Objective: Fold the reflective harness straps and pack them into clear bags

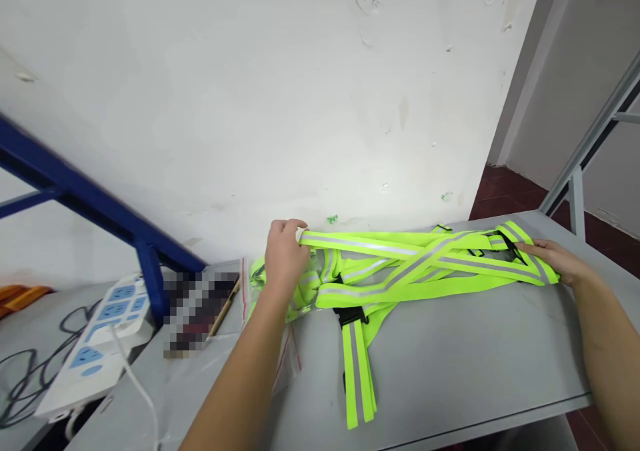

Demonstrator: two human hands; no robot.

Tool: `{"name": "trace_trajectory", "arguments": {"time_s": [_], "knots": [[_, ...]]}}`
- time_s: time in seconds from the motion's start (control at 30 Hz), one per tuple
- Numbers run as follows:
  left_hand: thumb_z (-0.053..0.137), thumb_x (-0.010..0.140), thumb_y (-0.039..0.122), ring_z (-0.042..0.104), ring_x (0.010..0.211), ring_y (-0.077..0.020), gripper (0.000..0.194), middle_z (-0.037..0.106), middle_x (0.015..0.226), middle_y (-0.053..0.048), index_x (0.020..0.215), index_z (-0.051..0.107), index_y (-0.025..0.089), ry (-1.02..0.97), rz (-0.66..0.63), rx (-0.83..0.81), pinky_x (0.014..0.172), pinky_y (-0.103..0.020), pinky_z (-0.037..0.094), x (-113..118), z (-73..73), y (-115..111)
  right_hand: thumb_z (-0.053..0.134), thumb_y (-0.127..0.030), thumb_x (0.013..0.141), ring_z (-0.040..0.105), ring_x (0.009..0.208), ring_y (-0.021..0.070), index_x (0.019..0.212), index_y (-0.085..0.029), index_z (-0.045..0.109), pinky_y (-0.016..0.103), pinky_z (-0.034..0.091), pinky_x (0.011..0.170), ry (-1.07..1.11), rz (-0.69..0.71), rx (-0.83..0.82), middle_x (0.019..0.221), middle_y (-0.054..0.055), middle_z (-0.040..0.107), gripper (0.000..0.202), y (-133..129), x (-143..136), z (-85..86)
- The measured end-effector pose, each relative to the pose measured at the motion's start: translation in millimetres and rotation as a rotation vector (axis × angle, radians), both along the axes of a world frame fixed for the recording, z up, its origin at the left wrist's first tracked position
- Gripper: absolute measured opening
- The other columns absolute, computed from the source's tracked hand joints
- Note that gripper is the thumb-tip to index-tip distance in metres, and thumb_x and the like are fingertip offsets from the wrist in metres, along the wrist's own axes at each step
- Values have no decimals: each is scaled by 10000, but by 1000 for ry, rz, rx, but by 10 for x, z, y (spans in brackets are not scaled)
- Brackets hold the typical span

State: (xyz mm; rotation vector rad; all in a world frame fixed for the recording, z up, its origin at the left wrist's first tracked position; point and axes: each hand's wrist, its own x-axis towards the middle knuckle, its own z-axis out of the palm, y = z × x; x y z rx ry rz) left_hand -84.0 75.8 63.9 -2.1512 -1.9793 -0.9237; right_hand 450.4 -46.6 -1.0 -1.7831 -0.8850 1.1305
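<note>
A neon yellow reflective vest (425,261), made of straps with silver stripes, stretches lengthwise across the grey table. My left hand (286,254) is closed on its left end, near the upper strap. At the right end, my right hand (557,259) grips the folded strap corner, with some fingers hidden beneath. Black buckles join the straps, and one buckle (351,315) sits above a strap that hangs toward the front. Under and beside my left hand lies a clear plastic bag (299,304) with more neon yellow straps inside.
A white power strip (103,338) with cables stands at the left, by a blue metal frame (107,204). A pixelated flat item (200,311) lies near the bag. The white wall (300,104) rises behind the grey table (475,358). Something orange (23,298) is at far left.
</note>
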Motion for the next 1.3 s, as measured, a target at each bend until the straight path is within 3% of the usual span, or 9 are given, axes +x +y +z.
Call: {"name": "trace_trajectory", "arguments": {"time_s": [0.1,0.33,0.5,0.7,0.83,1.0,1.1,1.2,1.3], "knots": [[469,703,94,595,854,-211,394,546,1104,-92,1061,606,188,63,-143,-99,819,-339,490,-173,-51,-48,814,-426,629,689,625,286,899,-213,689,374,557,529,138,-2,-119,777,103,746,366,14,58,-28],[528,825,387,299,1358,-371,489,397,1476,-90,1299,531,269,351,-423,-334,1065,-568,295,-34,-25,-402,787,-431,677,694,651,261,883,-207,670,318,538,533,91,1,-139,816,113,750,325,18,40,-10],[412,883,569,95,1475,-297,770,155,1606,-73,1527,97,289,329,-637,-451,1165,-547,116,577,37,-798,788,-388,674,681,621,237,865,-206,657,293,531,517,73,-8,-132,795,98,747,294,-9,11,30],[396,856,653,-3,1472,-323,935,70,1593,-190,1533,-9,151,424,-771,-498,1157,-587,73,1552,-397,-1026,718,-380,739,691,609,254,866,-193,670,320,542,560,162,-31,-40,805,131,748,232,-23,-16,54],[397,786,760,8,1465,-371,1067,67,1586,-222,1528,-54,140,428,-767,-431,1126,-652,63,1951,-597,-951,731,-391,731,706,663,258,921,-187,675,333,564,631,161,17,-4,846,123,752,284,-28,-57,111],[451,825,656,245,1421,-376,969,285,1527,-244,1530,42,132,418,-730,-425,1102,-693,76,2077,-684,-752,796,-404,664,701,672,246,930,-172,689,313,564,583,33,55,-46,810,91,754,369,-58,-79,188],[479,884,365,421,1301,-316,713,470,1405,-172,1507,199,160,431,-686,-298,1117,-676,101,2051,-745,-689,803,-408,655,679,614,208,892,-164,702,263,529,517,-48,25,-26,730,48,743,354,-75,-39,208],[430,852,125,474,1224,-293,590,524,1326,-142,1436,359,168,474,-611,-225,1107,-684,147,2038,-792,-666,813,-408,645,659,568,186,853,-159,709,238,494,473,-45,-14,5,674,25,728,341,-95,8,218],[465,842,140,476,1198,-313,530,543,1273,-144,1371,442,162,486,-591,-202,1095,-691,179,2040,-785,-655,801,-438,660,688,635,211,899,-163,710,268,533,534,8,-23,39,756,48,748,376,-119,26,248]]}}
